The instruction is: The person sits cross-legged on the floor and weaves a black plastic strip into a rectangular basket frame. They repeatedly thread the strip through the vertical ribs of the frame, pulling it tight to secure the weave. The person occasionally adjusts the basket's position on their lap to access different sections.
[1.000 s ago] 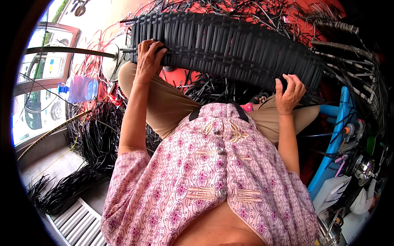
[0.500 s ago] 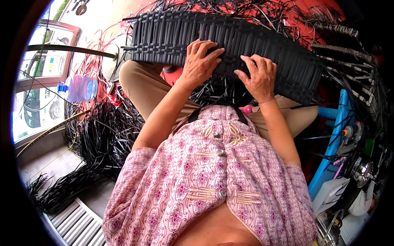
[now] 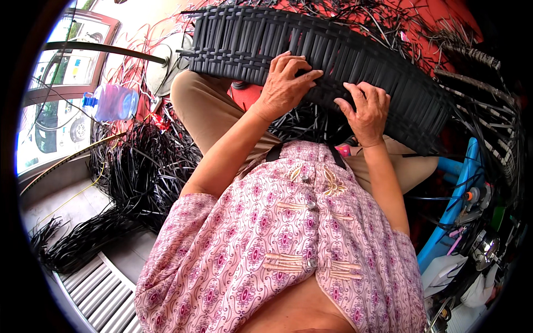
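Observation:
A long, curved black woven panel [image 3: 244, 47] lies across my lap, made of flat strips with denser bands along its edges. On its middle, my left hand [image 3: 286, 83] has bent fingers, thumb and forefinger close together against the weave. Just to the right, my right hand [image 3: 366, 111] curls over the near part of the panel, its thumb and forefinger a little apart. Whether either hand pinches a single strip cannot be made out, black against black. Loose black strips [image 3: 311, 119] hang under the panel between my legs.
A big heap of black strips [image 3: 150, 172] lies at left, by a clear blue water jug [image 3: 114, 102] and a round stand base [image 3: 166, 64]. At right are a blue frame [image 3: 449, 205], cluttered tools and woven pieces [image 3: 477, 89]. Scraps litter the red floor [image 3: 444, 14].
The whole view has shifted, so the panel and hands appear slightly farther right. Both hands stay on the panel in nearly the same grip.

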Available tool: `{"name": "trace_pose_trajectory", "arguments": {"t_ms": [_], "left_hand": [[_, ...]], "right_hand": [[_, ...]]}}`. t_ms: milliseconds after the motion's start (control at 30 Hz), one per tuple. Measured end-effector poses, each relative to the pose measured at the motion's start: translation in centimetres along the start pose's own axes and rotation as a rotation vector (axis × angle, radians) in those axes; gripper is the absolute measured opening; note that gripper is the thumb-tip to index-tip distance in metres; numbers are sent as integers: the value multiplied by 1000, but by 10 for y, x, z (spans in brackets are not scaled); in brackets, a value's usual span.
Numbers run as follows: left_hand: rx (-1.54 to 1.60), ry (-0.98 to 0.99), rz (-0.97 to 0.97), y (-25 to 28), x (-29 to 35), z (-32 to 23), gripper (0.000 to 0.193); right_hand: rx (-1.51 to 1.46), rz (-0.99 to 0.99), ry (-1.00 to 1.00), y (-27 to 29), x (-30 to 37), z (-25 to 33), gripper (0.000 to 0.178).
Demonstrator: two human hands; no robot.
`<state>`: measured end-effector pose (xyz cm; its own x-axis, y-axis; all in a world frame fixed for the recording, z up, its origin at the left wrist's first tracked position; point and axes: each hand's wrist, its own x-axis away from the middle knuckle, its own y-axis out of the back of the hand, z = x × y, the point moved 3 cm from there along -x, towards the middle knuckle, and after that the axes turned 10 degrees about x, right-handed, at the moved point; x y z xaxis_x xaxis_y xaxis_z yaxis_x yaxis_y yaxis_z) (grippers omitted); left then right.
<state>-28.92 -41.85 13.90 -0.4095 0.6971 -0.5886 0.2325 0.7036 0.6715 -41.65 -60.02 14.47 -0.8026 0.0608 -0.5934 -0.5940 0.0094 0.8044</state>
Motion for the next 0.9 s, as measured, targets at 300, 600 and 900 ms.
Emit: {"name": "trace_pose_trajectory", "arguments": {"t_ms": [300, 600, 900], "left_hand": [[-158, 155, -107, 52, 15, 43, 27], [-69, 157, -131, 68, 30, 53, 26], [-226, 182, 17, 124, 31, 101, 6]], "right_hand": [[-18, -43, 2, 3, -3, 3, 38], [-3, -54, 15, 3, -4, 5, 37], [8, -13, -15, -1, 1, 2, 39]]}}
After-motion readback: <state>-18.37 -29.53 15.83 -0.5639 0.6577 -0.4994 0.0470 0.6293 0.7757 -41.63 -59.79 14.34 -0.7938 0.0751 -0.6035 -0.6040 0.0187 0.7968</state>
